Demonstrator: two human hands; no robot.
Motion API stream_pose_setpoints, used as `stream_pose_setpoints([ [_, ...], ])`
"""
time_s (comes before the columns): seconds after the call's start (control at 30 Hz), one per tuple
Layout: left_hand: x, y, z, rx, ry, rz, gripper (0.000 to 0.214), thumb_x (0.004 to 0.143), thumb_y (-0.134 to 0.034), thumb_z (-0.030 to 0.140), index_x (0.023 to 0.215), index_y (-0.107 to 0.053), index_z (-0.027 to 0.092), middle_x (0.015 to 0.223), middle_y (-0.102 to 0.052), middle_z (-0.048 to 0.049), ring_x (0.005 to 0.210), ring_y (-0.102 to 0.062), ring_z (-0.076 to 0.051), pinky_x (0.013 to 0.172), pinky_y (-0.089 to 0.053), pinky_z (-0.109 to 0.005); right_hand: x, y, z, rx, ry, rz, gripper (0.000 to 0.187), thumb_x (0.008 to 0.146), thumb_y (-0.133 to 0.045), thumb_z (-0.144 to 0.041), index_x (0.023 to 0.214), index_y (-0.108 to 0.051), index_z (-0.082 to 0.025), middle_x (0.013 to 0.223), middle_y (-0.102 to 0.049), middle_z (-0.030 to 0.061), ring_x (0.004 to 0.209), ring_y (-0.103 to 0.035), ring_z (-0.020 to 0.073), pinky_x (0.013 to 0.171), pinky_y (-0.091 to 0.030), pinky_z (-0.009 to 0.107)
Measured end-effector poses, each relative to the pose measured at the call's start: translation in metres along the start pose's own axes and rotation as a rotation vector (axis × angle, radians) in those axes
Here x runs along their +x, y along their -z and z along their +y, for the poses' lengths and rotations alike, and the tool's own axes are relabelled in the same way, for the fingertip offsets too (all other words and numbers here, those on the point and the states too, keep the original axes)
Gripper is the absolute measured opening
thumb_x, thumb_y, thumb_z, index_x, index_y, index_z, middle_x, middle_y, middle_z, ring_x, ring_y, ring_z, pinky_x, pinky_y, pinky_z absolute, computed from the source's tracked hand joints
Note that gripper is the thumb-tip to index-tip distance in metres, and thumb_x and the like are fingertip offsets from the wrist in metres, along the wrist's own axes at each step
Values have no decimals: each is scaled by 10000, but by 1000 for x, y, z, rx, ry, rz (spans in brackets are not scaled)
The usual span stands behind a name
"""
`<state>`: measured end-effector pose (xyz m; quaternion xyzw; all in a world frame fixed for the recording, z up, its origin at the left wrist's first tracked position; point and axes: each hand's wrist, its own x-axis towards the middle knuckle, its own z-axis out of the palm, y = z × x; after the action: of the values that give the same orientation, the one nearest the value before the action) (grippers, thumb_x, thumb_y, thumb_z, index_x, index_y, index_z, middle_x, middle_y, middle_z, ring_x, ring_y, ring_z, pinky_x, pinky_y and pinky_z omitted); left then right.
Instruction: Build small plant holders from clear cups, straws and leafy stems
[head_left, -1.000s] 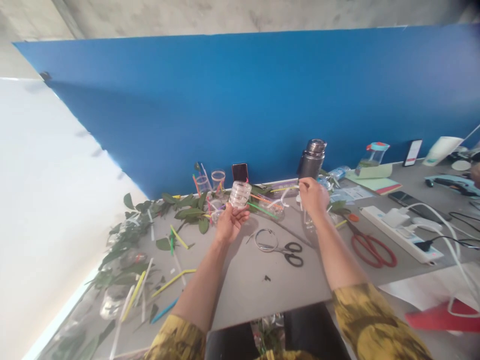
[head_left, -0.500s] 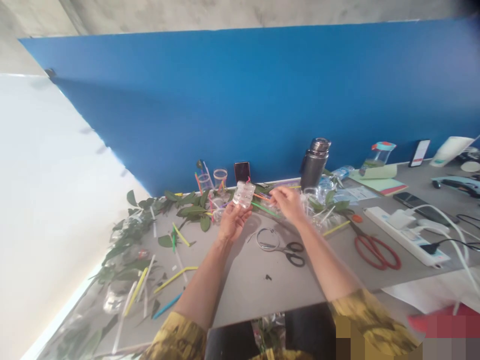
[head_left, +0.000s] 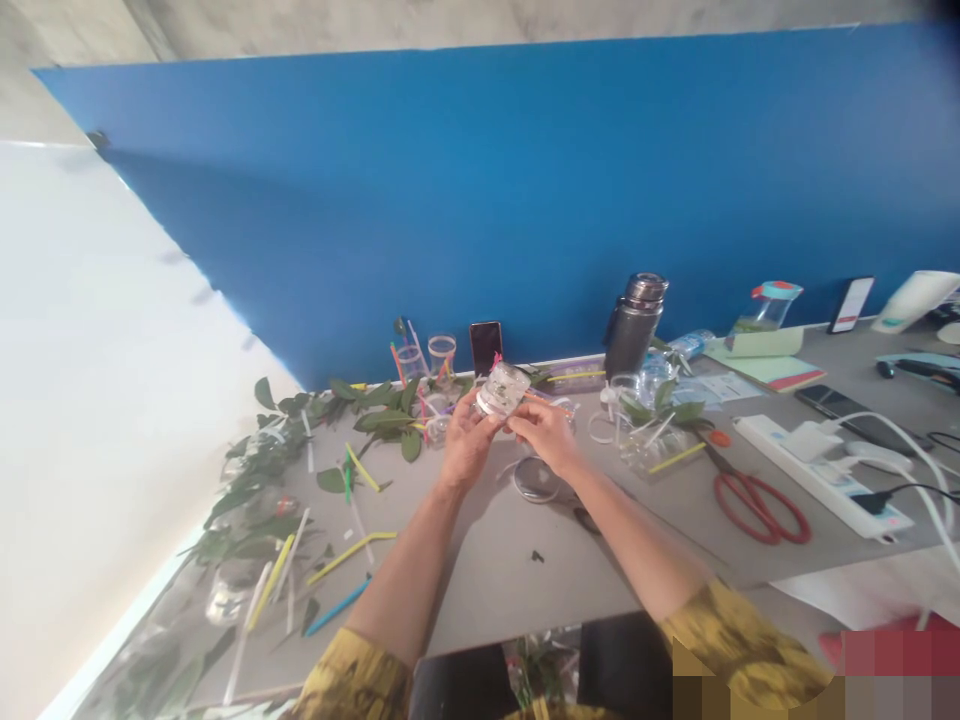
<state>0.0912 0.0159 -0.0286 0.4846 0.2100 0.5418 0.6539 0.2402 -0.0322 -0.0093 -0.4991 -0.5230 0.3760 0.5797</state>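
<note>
A blue wall panel (head_left: 480,200) runs behind a grey tabletop (head_left: 495,570), with a white sheet (head_left: 97,400) at the far left. The person's left hand (head_left: 466,445) and right hand (head_left: 544,435) are both raised above the table's middle, grasping one ridged clear plastic bottle piece (head_left: 502,390) between them: the left fingers (head_left: 474,405) curl up its near side, and the right fingers (head_left: 529,403) press against its lower edge. A bit of pink straw (head_left: 495,358) pokes from its top. The piece sits in the air, just in front of two clear plastic cups (head_left: 425,358) holding coloured straws and one upright dark phone (head_left: 485,347). Leafy green sprigs (head_left: 382,420) and loose straws, including a yellow one (head_left: 361,468) and a blue one (head_left: 337,605), lie to the left. Below the hands lies a wire ring (head_left: 534,480), beside a pair of black-handled scissors (head_left: 586,519) partly hidden by the right forearm. To the right stand one steel thermos (head_left: 634,312) and one teal-lidded jar (head_left: 769,308), with a pair of red-handled scissors (head_left: 761,508) and one white power strip (head_left: 821,475) on the table.
</note>
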Motion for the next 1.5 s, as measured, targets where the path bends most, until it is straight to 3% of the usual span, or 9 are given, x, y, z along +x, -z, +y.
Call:
stream_pose_setpoints([
  [0.2, 8, 9, -2, 190, -157, 172, 738, 595, -968, 311, 1237, -618, 213, 1129, -748, -89, 1052, -714, -250, 995, -520, -413, 2, 4, 10, 20, 21, -7, 164, 764, -681, -339, 655, -702, -217, 586, -647, -8, 543, -523, 142, 550, -371, 279],
  [0.4, 14, 22, -2, 398, -198, 262, 724, 564, -969, 335, 1207, -665, 199, 887, -700, -29, 854, -681, -214, 845, -548, -364, 0, 3, 7, 102, 10, -47, 165, 739, -697, -344, 645, -689, -209, 654, -697, 16, 558, -530, 133, 538, -362, 267],
  [0.53, 12, 24, -1, 541, -269, 301, 715, 594, -950, 329, 1246, -680, 215, 1041, -693, -64, 920, -652, -222, 836, -552, -362, -3, 6, 0, 188, 7, -53, 201, 732, -736, -380, 644, -692, -205, 605, -660, 7, 521, -473, 117, 520, -352, 264],
  [0.67, 10, 23, -2, 654, -352, 287, 721, 628, -928, 283, 1294, -653, 248, 1191, -673, -85, 1017, -634, -241, 859, -549, -373, -1, 12, -1, 344, 17, -43, 257, 731, -778, -418, 637, -671, -204, 611, -652, 10, 507, -437, 103, 508, -320, 265],
  [0.8, 9, 24, -4, 730, -404, 245, 564, 668, -864, 181, 1197, -681, 249, 1197, -669, -83, 1068, -639, -265, 890, -549, -393, 0, 17, 0, 423, 35, -30, 260, 729, -798, -403, 634, -661, -204, 632, -664, 18, 515, -445, 100, 504, -307, 261],
  [1.0, 9, 31, -7, 890, -508, 118, 542, 690, -788, 90, 1198, -686, 251, 1239, -691, -110, 1182, -626, -323, 996, -528, -490, 3, 26, -5, 571, 32, -32, 323, 677, -863, -415, 636, -619, -206, 636, -665, 5, 500, -444, 82, 483, -317, 235],
  [1.1, 8, 31, -9, 911, -542, 39, 545, 721, -746, 68, 1225, -685, 269, 1294, -698, -112, 1262, -609, -329, 1074, -488, -524, 7, 34, -5, 665, 8, 39, 334, 623, -904, -385, 639, -621, -208, 624, -658, -6, 508, -442, 78, 463, -313, 209],
  [1.23, 6, 28, -13, 848, -500, -52, 536, 753, -759, 93, 1253, -692, 274, 1359, -684, -120, 1279, -618, -326, 1056, -507, -504, 16, 49, -1, 789, -18, 195, 301, 595, -919, -305, 674, -645, -208, 727, -730, 9, 541, -470, 78, 441, -343, 181],
  [1.5, 6, 25, -10, 753, -322, -43, 596, 762, -782, 145, 1331, -643, 253, 1375, -662, -109, 1180, -672, -262, 955, -588, -419, 32, 92, 6, 917, -6, 517, 247, 677, -869, -235, 776, -645, -206, 836, -777, -17, 504, -485, 44, 387, -347, 133],
])
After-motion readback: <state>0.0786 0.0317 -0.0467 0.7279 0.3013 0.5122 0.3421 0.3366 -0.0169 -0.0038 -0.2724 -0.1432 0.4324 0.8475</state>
